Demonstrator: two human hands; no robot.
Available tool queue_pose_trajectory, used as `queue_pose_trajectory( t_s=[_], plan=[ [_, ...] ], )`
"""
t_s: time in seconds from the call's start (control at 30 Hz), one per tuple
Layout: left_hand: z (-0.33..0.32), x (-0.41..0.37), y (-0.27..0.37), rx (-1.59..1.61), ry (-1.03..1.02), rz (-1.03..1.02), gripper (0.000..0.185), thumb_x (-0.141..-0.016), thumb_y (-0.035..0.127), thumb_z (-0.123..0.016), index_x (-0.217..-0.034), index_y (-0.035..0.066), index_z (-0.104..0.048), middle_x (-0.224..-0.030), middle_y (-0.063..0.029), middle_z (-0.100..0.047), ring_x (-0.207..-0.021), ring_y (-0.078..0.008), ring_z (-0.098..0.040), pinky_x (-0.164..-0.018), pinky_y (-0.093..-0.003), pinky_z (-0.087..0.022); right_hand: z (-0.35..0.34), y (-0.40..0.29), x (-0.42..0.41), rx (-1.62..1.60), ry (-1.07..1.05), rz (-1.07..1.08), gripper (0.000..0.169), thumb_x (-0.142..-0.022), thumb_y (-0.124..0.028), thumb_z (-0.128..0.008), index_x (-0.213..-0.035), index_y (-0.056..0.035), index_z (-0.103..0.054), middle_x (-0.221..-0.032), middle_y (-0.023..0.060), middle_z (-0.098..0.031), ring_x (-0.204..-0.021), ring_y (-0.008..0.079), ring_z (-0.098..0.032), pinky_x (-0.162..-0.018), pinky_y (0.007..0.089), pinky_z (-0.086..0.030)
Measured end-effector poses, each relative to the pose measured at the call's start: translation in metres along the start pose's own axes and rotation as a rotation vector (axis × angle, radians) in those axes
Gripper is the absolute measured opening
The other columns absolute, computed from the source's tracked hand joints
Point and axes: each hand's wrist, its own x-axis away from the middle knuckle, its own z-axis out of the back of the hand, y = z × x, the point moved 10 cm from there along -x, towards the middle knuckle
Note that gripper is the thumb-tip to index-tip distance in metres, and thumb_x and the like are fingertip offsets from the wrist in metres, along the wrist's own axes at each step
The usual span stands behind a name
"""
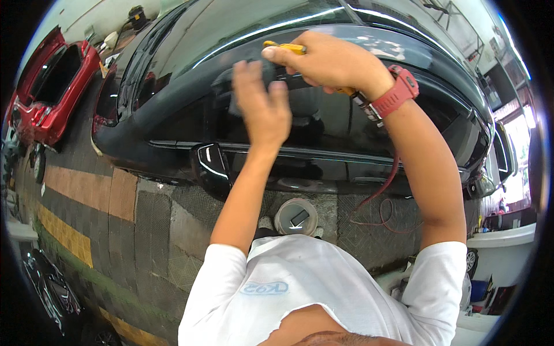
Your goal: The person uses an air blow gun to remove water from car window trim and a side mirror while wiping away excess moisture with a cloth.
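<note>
My right hand (pixel 331 62) grips a yellow air blow gun (pixel 291 46) above the roof edge of a black car (pixel 181 99). A metal fitting (pixel 367 107) shows under my right wrist, and a red air hose (pixel 391 177) hangs lower down. Blurred by motion, my left hand (pixel 263 106) is held out over the front side window and roof edge, its thumb apart, with nothing visible in it. I cannot tell whether it touches the car. Whitish patches mark the dull grey roof rail (pixel 385 46) beyond my right hand.
Below the car door, a bucket (pixel 283 216) with a dark block (pixel 300 217) inside stands close to my feet. The side mirror (pixel 210 168) juts out beside my left forearm. Loose hose coils lie on the paved floor (pixel 151 229). A red car (pixel 54 91) and a motorcycle (pixel 52 289) stand leftward.
</note>
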Motion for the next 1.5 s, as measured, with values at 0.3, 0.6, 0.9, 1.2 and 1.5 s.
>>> queue_pose_trajectory(
  t_s=[0.3,0.6,0.9,1.2,1.5],
  plan=[
    [0.014,0.031,-0.057,-0.498,-0.031,-0.083,0.05,-0.102,0.016,-0.066,-0.151,0.023,-0.065,-0.17,-0.0152,-0.044,-0.146,-0.0422,-0.046,-0.119,-0.0563,-0.04,-0.012,0.043,0.01,-0.024,-0.047,-0.089,0.082,-0.099,-0.08,-0.056,-0.089,0.0003,-0.073,-0.059,0.0047,-0.059,-0.049,0.0157,-0.062,-0.047,0.032,-0.049],
    [0.04,0.042,-0.095,-0.394,-0.233,0.477,0.068,-0.11,0.028,-0.057,-0.167,-0.002,-0.035,-0.15,-0.0351,-0.049,-0.132,-0.0509,-0.057,-0.112,-0.0519,-0.047,-0.05,0.031,0.022,-0.129,-0.077,0.006,0.084,-0.104,-0.072,-0.051,-0.065,0.0002,-0.066,-0.052,0.0133,-0.061,-0.049,0.0275,-0.067,-0.058,0.0424,-0.056],
    [-0.079,0.041,0.026,-0.066,-0.759,0.419,0.089,-0.104,0.032,-0.06,-0.175,0.01,-0.012,-0.132,-0.04,-0.067,-0.123,-0.0562,-0.066,-0.108,-0.056,-0.049,0.014,0.089,0.057,-0.115,0.065,-0.082,0.081,-0.104,-0.068,-0.054,-0.069,0.0031,-0.069,-0.05,0.0135,-0.058,-0.047,0.0286,-0.065,-0.054,0.0421,-0.055],
    [-0.127,0.174,0.032,0.407,-1.137,0.338,0.055,-0.102,0.023,-0.065,-0.155,0.008,-0.059,-0.151,-0.0257,-0.063,-0.144,-0.0421,-0.057,-0.122,-0.0436,-0.043,0.14,0.241,0.165,-0.032,0.337,-0.498,0.086,-0.098,-0.082,-0.056,-0.09,0.0017,-0.071,-0.061,0.002,-0.055,-0.044,0.012,-0.056,-0.043,0.0283,-0.046],
    [-0.002,0.387,-0.14,-0.328,-1.477,0.587,0.053,-0.097,0.045,-0.07,-0.144,0.019,-0.069,-0.151,-0.021,-0.063,-0.142,-0.0447,-0.057,-0.117,-0.0496,-0.048,0.22,0.292,0.203,0.072,0.534,-0.584,0.081,-0.1,-0.077,-0.059,-0.084,0.001,-0.068,-0.058,0.0002,-0.052,-0.042,0.0118,-0.054,-0.04,0.0277,-0.044]
  ],
)
